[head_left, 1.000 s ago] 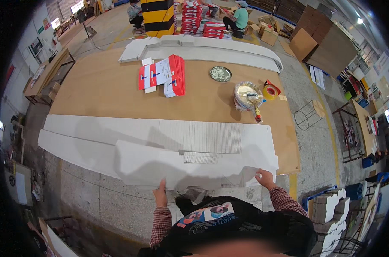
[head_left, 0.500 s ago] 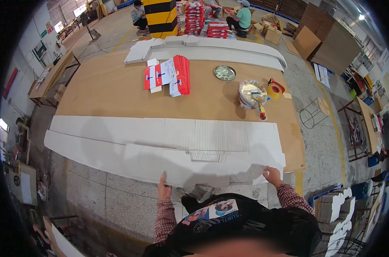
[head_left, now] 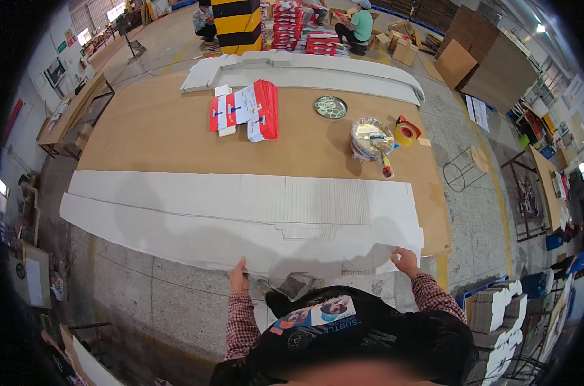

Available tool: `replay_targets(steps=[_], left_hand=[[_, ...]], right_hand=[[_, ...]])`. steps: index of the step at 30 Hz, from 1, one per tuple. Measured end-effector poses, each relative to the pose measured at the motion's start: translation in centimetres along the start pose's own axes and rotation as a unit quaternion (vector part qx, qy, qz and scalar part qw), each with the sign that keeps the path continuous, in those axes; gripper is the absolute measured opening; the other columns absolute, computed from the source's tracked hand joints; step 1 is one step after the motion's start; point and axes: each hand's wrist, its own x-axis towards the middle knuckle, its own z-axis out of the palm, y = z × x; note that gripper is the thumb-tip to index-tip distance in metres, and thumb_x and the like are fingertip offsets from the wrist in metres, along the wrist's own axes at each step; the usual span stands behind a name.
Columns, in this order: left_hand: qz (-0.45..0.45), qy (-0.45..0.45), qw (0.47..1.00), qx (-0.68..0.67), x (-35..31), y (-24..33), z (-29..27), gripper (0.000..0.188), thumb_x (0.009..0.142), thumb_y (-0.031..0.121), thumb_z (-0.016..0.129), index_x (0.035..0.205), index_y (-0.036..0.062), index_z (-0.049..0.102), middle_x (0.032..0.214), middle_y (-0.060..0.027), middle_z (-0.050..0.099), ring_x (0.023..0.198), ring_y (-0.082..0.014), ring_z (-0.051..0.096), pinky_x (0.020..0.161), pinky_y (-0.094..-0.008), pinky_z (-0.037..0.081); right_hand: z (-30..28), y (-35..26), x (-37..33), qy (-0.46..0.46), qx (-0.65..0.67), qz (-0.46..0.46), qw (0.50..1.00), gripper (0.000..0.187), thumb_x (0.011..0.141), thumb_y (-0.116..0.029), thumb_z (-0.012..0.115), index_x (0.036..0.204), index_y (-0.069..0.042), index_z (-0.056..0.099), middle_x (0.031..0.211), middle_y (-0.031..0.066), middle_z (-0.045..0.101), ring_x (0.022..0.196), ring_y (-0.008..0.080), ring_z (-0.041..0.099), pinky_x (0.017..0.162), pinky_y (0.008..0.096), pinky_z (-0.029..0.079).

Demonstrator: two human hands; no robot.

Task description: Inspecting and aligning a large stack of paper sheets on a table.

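Observation:
Long white cardboard sheets (head_left: 176,219) overlap along the near side of a large table. My left hand (head_left: 238,278) grips their front edge near the middle, thumb on top and fingers hidden beneath. Toward the right end, my right hand (head_left: 405,261) is closed on the same edge, its fingers curled and partly hidden. A band of closely spaced crosswise lines (head_left: 327,199) runs across the right half of the sheets.
Brown board covers the table (head_left: 144,128). Beyond the sheets are red-and-white printed cards (head_left: 264,112), a round dish (head_left: 330,107), a tub (head_left: 364,149) with a brush (head_left: 386,166) across it, and yellow tape (head_left: 405,134). Folded white cardboard (head_left: 305,71) lines the far edge. People crouch behind.
The near sheet now lies flatter against the sheets behind it, and its raised edge has faded. The whole view has shifted slightly; both hands keep their places on the edge.

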Motion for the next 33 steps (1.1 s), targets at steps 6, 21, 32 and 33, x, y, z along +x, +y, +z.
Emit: replay_targets(steps=[6, 21, 32, 33], left_hand=[[0.295, 0.051, 0.949, 0.101, -2.8, -2.0, 2.8, 0.04, 0.079, 0.008, 0.064, 0.11, -0.0057, 0.044, 0.109, -0.0112, 0.052, 0.096, -0.021, 0.052, 0.085, -0.032, 0.043], [0.301, 0.051, 0.951, 0.055, -3.4, 0.2, 4.8, 0.037, 0.08, 0.012, 0.062, 0.108, -0.0089, 0.051, 0.102, -0.0111, 0.058, 0.088, -0.0184, 0.055, 0.078, -0.0317, 0.044], [0.283, 0.091, 0.94, 0.166, -1.4, -1.4, 2.3, 0.036, 0.078, 0.016, 0.066, 0.103, -0.0071, 0.052, 0.094, -0.0089, 0.06, 0.081, -0.0202, 0.057, 0.069, -0.0313, 0.045], [0.289, 0.055, 0.954, 0.061, -1.5, -1.1, 2.2, 0.037, 0.077, 0.017, 0.067, 0.102, -0.0067, 0.052, 0.09, -0.0082, 0.06, 0.077, -0.0203, 0.057, 0.067, -0.0318, 0.045]], right_hand=[[0.6, 2.1, -1.3, 0.019, 0.014, 0.025, 0.999, 0.024, 0.072, -0.028, 0.061, 0.088, -0.01, 0.065, 0.103, 0.0143, 0.062, 0.091, 0.0299, 0.059, 0.08, 0.0381, 0.047], [-0.8, 2.9, -0.3, 0.024, -0.002, 0.025, 0.999, 0.023, 0.072, -0.028, 0.061, 0.082, -0.008, 0.065, 0.085, 0.0139, 0.065, 0.078, 0.0319, 0.061, 0.071, 0.04, 0.048], [1.1, 6.2, -0.9, 0.032, -0.052, -0.005, 0.998, 0.025, 0.068, -0.03, 0.066, 0.082, -0.008, 0.065, 0.086, 0.0125, 0.065, 0.081, 0.0318, 0.061, 0.072, 0.0407, 0.047], [0.6, 5.8, -0.8, 0.012, -0.02, 0.004, 1.0, 0.028, 0.07, -0.031, 0.063, 0.081, -0.006, 0.067, 0.085, 0.0132, 0.065, 0.082, 0.0302, 0.061, 0.074, 0.0381, 0.048]])
